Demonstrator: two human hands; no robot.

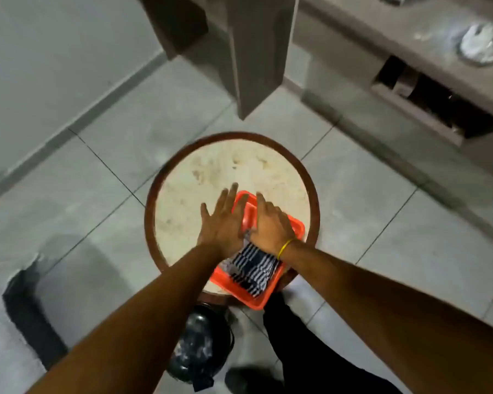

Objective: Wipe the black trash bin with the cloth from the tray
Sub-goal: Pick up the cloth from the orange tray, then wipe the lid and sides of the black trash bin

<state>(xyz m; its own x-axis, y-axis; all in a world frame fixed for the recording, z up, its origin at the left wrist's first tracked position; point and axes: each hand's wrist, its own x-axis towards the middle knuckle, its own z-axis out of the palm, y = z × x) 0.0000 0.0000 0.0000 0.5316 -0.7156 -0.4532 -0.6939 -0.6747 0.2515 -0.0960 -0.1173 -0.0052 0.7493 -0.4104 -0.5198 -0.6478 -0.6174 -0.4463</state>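
Note:
An orange tray [295, 226] lies on a round table [199, 177] with a pale top and a brown rim. Inside the tray is a black-and-white striped cloth [252, 270]. My left hand [224, 223] hovers flat, fingers spread, over the tray's left edge. My right hand [269, 226], with a yellow band at the wrist, rests over the tray and touches the cloth's far end; its fingertips are hidden, so the grip is unclear. The black trash bin [198, 345], smeared with white dust, stands on the floor below the table's near edge.
Grey floor tiles surround the table. A dark block [32, 311] stands at lower left. A cabinet leg [256, 61] rises behind the table, and a counter with an open slot [439, 103] runs along the right. My dark trouser leg and shoe [296, 351] are beside the bin.

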